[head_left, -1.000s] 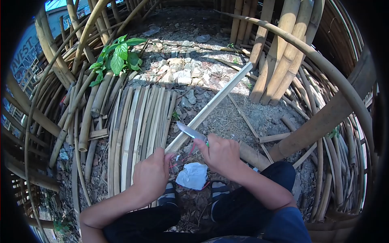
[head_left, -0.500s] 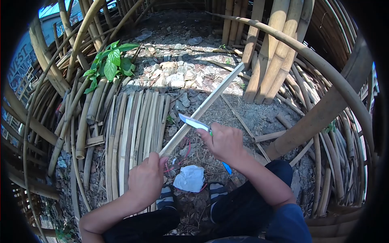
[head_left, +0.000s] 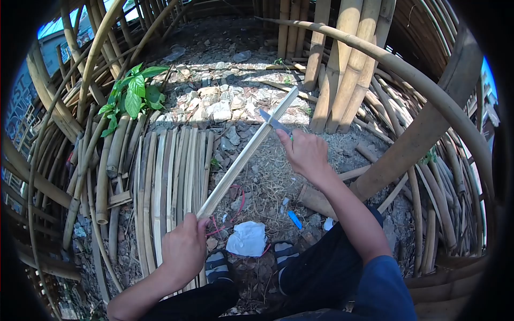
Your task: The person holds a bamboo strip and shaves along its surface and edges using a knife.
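Note:
My left hand (head_left: 183, 247) is closed around the lower end of a long split bamboo strip (head_left: 241, 160), which slants up and to the right. My right hand (head_left: 306, 152) grips a knife (head_left: 274, 122) with a short silver blade; a bit of green shows at its handle. The blade lies across the strip near its upper end. Below the strip, a crumpled white sheet (head_left: 247, 239) rests on the ground between my feet, with red string (head_left: 241, 200) beside it.
Split bamboo strips (head_left: 174, 182) lie side by side at the left. A leafy green plant (head_left: 133, 95) grows behind them. Thick bamboo poles (head_left: 348, 64) stand at the back right, and a curved pole (head_left: 407, 69) arches across the right. A blue object (head_left: 294, 219) lies near my feet.
My right hand and the knife have moved up along the strip, from near its middle toward its far end. My left hand still holds the lower end. The view has shifted slightly right.

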A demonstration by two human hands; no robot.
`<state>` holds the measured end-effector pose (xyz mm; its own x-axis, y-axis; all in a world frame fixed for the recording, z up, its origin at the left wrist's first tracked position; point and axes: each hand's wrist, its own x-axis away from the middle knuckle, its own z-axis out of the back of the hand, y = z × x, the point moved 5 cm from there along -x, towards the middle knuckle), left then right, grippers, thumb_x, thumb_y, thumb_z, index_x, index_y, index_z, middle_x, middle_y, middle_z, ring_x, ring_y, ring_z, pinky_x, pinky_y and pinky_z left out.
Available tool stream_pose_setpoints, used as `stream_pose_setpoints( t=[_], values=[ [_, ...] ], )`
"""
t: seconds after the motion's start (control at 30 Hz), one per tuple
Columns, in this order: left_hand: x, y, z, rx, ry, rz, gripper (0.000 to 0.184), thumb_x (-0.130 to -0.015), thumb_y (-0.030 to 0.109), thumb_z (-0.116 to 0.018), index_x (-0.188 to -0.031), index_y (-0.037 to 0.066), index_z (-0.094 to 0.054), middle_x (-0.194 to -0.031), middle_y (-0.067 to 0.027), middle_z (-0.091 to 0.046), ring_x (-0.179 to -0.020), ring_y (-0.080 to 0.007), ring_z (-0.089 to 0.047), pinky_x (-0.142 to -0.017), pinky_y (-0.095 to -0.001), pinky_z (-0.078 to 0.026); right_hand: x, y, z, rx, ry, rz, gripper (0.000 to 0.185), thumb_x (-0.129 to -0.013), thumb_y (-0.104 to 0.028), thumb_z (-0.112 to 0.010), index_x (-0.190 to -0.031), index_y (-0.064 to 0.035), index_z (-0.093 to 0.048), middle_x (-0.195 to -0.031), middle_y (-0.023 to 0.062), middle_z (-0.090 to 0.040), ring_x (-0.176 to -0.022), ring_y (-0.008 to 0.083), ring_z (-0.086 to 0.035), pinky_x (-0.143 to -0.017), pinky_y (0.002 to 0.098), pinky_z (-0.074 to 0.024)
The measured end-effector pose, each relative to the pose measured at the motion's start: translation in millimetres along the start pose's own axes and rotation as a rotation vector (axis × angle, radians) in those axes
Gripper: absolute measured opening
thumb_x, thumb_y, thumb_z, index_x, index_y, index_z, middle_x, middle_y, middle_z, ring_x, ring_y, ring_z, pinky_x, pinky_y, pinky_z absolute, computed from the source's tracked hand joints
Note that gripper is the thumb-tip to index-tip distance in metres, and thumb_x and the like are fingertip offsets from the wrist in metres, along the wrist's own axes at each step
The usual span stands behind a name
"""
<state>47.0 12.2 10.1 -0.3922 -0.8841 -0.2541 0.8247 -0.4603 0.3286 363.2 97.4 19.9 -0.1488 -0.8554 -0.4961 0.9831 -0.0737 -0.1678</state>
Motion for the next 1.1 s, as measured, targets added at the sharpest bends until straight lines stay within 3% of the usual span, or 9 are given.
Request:
stream_pose_setpoints(
  t=[0.1, 0.37, 0.43, 0.5, 0.57, 0.7, 0.87, 0.93, 1.1],
  values=[
    [-1.6, -0.2, -0.1, 0.007, 0.006, 0.007, 0.028, -0.099, 0.023, -0.059, -0.083, 0.003, -0.048, -0.064, -0.0191, -0.060, -0.053, -0.0399, -0.061, -0.046, -0.0496, -0.046, -4.6, 0.5, -1.7, -0.049, 0.006, -0.005, 0.066, -0.102, -0.057, -0.040, -0.069, -0.0035, -0.062, -0.059, 0.0210, -0.062, -0.059, 0.0420, -0.065, -0.053, 0.0521, -0.0484],
    [-4.4, -2.1, 6.7, -0.033, 0.038, 0.020, 0.028, -0.099, 0.022, -0.060, -0.082, 0.003, -0.048, -0.063, -0.0196, -0.059, -0.052, -0.0408, -0.060, -0.046, -0.0495, -0.045, -37.0, 8.5, 8.2, 0.040, 0.027, 0.116, 0.066, -0.101, -0.058, -0.040, -0.069, -0.0050, -0.064, -0.059, 0.0155, -0.065, -0.055, 0.0354, -0.067, -0.050, 0.0471, -0.0502],
    [-3.2, -3.3, 6.2, -0.016, 0.037, 0.016, 0.028, -0.099, 0.022, -0.060, -0.082, 0.003, -0.048, -0.063, -0.0196, -0.059, -0.052, -0.0407, -0.060, -0.045, -0.0497, -0.045, -41.9, 14.4, 6.8, 0.052, -0.024, 0.090, 0.070, -0.102, -0.058, -0.036, -0.077, -0.0007, -0.068, -0.070, 0.0225, -0.068, -0.068, 0.0402, -0.070, -0.060, 0.0505, -0.0525],
    [5.5, -4.7, 6.3, -0.002, 0.031, 0.015, 0.028, -0.099, 0.021, -0.060, -0.081, 0.003, -0.047, -0.062, -0.0197, -0.058, -0.051, -0.0406, -0.059, -0.045, -0.0498, -0.045, -72.8, 98.2, 5.8, -0.135, -0.001, -0.475, 0.076, -0.102, -0.058, -0.032, -0.088, 0.0053, -0.071, -0.086, 0.0311, -0.069, -0.086, 0.0458, -0.069, -0.076, 0.0532, -0.0523],
    [12.9, -13.2, 18.5, -0.080, 0.041, 0.028, 0.028, -0.099, 0.020, -0.060, -0.081, 0.002, -0.047, -0.061, -0.0196, -0.057, -0.050, -0.0405, -0.058, -0.045, -0.0497, -0.044, -71.8, 163.6, 25.4, -0.106, -0.020, -0.602, 0.080, -0.102, -0.059, -0.029, -0.096, 0.0087, -0.071, -0.096, 0.0362, -0.066, -0.097, 0.0498, -0.065, -0.087, 0.0540, -0.0489],
    [7.8, -20.8, 7.8, -0.046, 0.026, 0.067, 0.025, -0.099, 0.019, -0.059, -0.083, 0.004, -0.048, -0.065, -0.0191, -0.059, -0.053, -0.0397, -0.059, -0.047, -0.0493, -0.044, -38.2, 154.6, 24.3, -0.006, -0.029, -0.573, 0.079, -0.102, -0.059, -0.030, -0.094, 0.0081, -0.071, -0.093, 0.0348, -0.067, -0.096, 0.0488, -0.066, -0.086, 0.0521, -0.0496],
    [-5.7, 1.4, 10.0, -0.100, 0.106, 0.023, 0.019, -0.097, 0.015, -0.060, -0.086, 0.005, -0.050, -0.068, -0.0170, -0.059, -0.057, -0.0377, -0.061, -0.051, -0.0483, -0.046, -7.2, 27.0, 45.0, -0.509, 0.118, -0.274, 0.065, -0.104, -0.049, -0.037, -0.069, 0.0023, -0.055, -0.060, 0.0268, -0.053, -0.063, 0.0436, -0.059, -0.066, 0.0524, -0.0422],
    [-10.4, 6.4, 6.8, -0.089, 0.045, 0.020, 0.010, -0.097, 0.009, -0.056, -0.092, 0.003, -0.050, -0.075, -0.0204, -0.058, -0.067, -0.0417, -0.060, -0.058, -0.0520, -0.045, 33.5, -32.9, 40.3, -0.622, -0.031, -0.096, 0.048, -0.104, -0.037, -0.045, -0.074, -0.0001, -0.054, -0.055, 0.0215, -0.051, -0.053, 0.0419, -0.057, -0.055, 0.0503, -0.0412],
    [-22.5, 11.0, -1.4, -0.102, 0.092, 0.016, 0.010, -0.092, 0.008, -0.061, -0.096, 0.004, -0.053, -0.075, -0.0165, -0.056, -0.068, -0.0369, -0.062, -0.056, -0.0495, -0.048, 102.5, -120.1, 16.0, -0.621, -0.309, 0.236, 0.043, -0.101, -0.035, -0.054, -0.076, 0.0000, -0.054, -0.052, 0.0179, -0.054, -0.045, 0.0376, -0.058, -0.045, 0.0482, -0.0433]
  ],
)
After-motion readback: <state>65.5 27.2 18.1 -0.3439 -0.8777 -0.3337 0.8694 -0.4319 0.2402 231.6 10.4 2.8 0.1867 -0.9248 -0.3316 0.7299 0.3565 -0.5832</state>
